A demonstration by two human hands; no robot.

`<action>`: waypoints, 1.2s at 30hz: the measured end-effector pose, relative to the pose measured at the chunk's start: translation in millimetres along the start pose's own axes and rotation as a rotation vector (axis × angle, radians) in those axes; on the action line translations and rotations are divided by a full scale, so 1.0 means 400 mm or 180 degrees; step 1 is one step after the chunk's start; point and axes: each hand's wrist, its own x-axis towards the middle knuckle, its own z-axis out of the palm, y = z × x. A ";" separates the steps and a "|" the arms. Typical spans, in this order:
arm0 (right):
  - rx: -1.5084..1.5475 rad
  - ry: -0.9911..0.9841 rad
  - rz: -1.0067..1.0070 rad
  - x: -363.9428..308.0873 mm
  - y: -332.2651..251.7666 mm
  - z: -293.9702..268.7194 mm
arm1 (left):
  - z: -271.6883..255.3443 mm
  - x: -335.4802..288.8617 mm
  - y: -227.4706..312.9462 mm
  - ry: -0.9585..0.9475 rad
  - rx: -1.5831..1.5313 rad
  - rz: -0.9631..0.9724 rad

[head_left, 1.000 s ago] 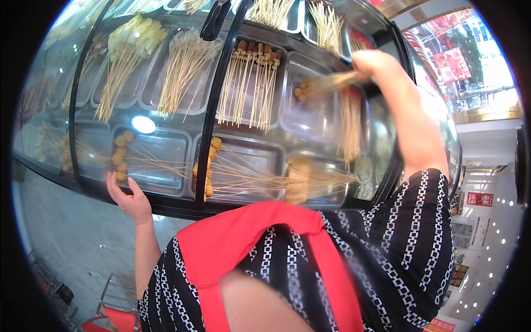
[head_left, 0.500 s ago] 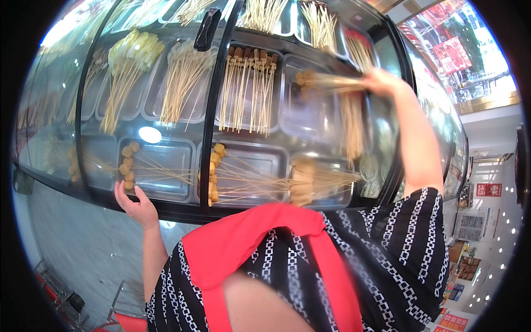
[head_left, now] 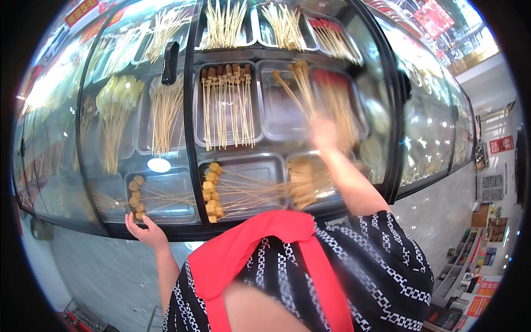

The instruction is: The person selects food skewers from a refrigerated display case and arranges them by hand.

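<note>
My right hand [head_left: 323, 133] is raised over the glass-fronted display case [head_left: 182, 231], blurred by motion. It grips a small bunch of skewers [head_left: 300, 83] with brown pieces at their tips, fanned upward over a nearly bare metal tray [head_left: 276, 119]. My left hand [head_left: 145, 231] rests on the case's dark front edge with fingers spread, just below a tray of skewered golden balls [head_left: 136, 198]. Close in front of me, another tray holds skewered fried cubes [head_left: 212, 192].
Many metal trays of skewers fill the case, among them brown-tipped ones [head_left: 227, 105], pale ones [head_left: 166, 110] and red ones [head_left: 332, 33]. A black handle [head_left: 170, 62] sits on the sliding glass. A tiled wall and shelves [head_left: 487, 221] lie to the right.
My right hand has swung from the right side of the case down and left toward the middle trays, still holding skewers. My left hand stays on the front edge.
</note>
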 end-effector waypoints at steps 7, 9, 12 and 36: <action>-0.0921 0.0127 -0.0738 0.003 0.042 0.128 | 0.004 -0.003 -0.003 -0.0075 0.0011 -0.0049; -0.0820 0.0149 -0.0608 0.003 0.027 0.133 | 0.004 -0.007 -0.007 -0.0070 0.0014 -0.0085; -0.0716 -0.0066 -0.0139 0.025 0.006 0.135 | -0.002 -0.008 0.001 -0.0066 0.0100 -0.0127; -0.0100 -0.0992 -0.3628 -0.221 0.012 0.020 | 0.018 -0.004 -0.028 0.0084 0.0324 -0.0029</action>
